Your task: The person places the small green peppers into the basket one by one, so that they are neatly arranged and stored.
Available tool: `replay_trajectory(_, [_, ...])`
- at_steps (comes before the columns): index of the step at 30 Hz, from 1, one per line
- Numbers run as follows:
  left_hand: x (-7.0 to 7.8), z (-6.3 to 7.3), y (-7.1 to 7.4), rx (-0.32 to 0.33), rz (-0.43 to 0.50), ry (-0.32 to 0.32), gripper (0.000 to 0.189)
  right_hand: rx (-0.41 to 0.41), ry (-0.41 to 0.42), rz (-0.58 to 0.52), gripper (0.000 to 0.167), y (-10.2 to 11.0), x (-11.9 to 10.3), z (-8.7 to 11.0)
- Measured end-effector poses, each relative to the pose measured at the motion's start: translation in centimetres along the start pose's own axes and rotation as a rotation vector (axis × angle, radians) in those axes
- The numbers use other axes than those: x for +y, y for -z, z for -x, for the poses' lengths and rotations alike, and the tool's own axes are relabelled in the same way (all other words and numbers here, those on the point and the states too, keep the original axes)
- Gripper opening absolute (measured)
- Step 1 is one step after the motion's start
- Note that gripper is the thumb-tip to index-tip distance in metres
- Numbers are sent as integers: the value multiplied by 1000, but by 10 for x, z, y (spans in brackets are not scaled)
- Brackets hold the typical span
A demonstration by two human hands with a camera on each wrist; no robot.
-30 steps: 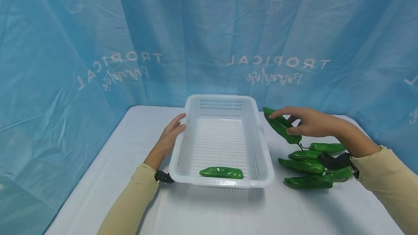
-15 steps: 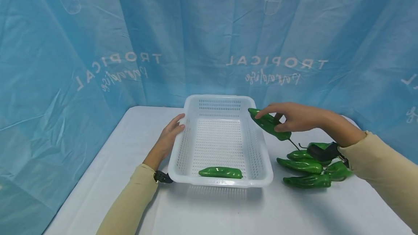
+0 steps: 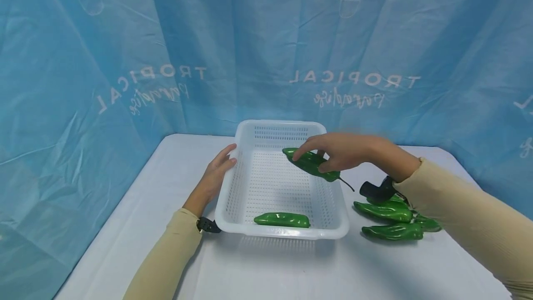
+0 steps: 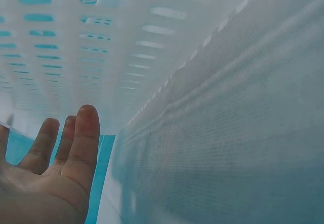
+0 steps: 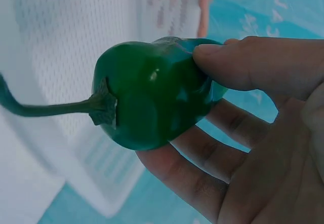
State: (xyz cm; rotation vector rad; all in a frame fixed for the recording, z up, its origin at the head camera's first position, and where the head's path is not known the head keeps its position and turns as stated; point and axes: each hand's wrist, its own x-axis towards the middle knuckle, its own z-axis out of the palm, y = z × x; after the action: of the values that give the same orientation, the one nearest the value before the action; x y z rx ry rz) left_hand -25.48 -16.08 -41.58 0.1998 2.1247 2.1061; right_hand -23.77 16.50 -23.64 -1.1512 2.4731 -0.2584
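Note:
My right hand (image 3: 343, 152) grips a long green pepper (image 3: 309, 163) between thumb and fingers, above the right half of a white plastic basket (image 3: 281, 233). In the right wrist view the held pepper (image 5: 147, 95) shows its stem end, with the curved stem pointing left and the thumb (image 5: 223, 64) on its top side. Another green pepper (image 3: 282, 219) lies inside the basket along its near wall. My left hand (image 3: 214, 175) touches the basket's left rim with its fingertips. In the left wrist view its fingers (image 4: 83, 143) are extended beside the slotted basket wall (image 4: 66, 77).
Several green peppers (image 3: 391, 231) lie in a loose pile on the white tablecloth (image 3: 258, 277), right of the basket. My right forearm (image 3: 454, 212) partly covers them. A blue printed curtain (image 3: 266, 50) hangs behind and at the sides of the table.
My right hand has carried the pepper leftward from beside the basket to over its inside. The left hand, the basket and the pepper lying in it stay in place.

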Motion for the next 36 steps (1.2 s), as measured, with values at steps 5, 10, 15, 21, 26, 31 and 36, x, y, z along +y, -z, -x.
replay_trajectory(5, [1,0,0,10,-24,-3,60,-68,37,-54,54,-15,-12,-28])
replay_trajectory(10, [-1,0,-1,11,-7,6,59,-109,92,-49,55,-26,-21,-46])
replay_trajectory(15, [0,0,-4,10,3,10,57,-129,77,-57,55,-30,-23,-50])
replay_trajectory(21, [2,1,-4,18,-14,6,59,-132,64,-76,55,-33,-19,-52])
replay_trajectory(26, [3,1,-3,30,-13,6,59,-135,54,-80,55,-33,-19,-57])
replay_trajectory(31, [3,2,-2,31,-32,7,59,-141,45,-84,55,-36,-19,-62])
replay_trajectory(36, [4,4,-3,28,-23,6,58,-154,28,-100,56,-42,-18,-68])
